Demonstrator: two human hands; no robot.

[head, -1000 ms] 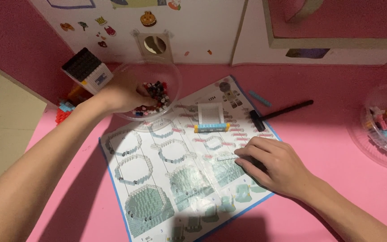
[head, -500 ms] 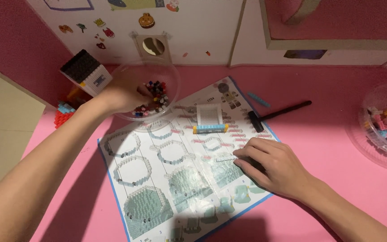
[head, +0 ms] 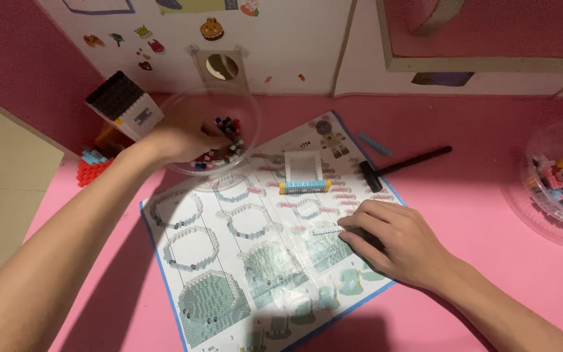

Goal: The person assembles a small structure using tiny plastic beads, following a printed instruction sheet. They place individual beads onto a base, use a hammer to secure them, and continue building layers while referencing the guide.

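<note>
Resting palm down on the instruction sheet, the right hand lies nearest, fingers loosely together and curled a little, fingertips pressing the paper near its right edge; it pinches nothing that can be seen; the sheet lies flat on the pink table, printed with rings and domes of small bricks; just beyond the hand a small white frame with a blue and yellow strip sits on the sheet, and a black hammer lies across the sheet's far corner; further off, the left hand reaches into a clear bowl, fingers bent down among the dark small bricks; whether it pinches one cannot be told; a second clear bowl of bricks stands well apart at the right.
</note>
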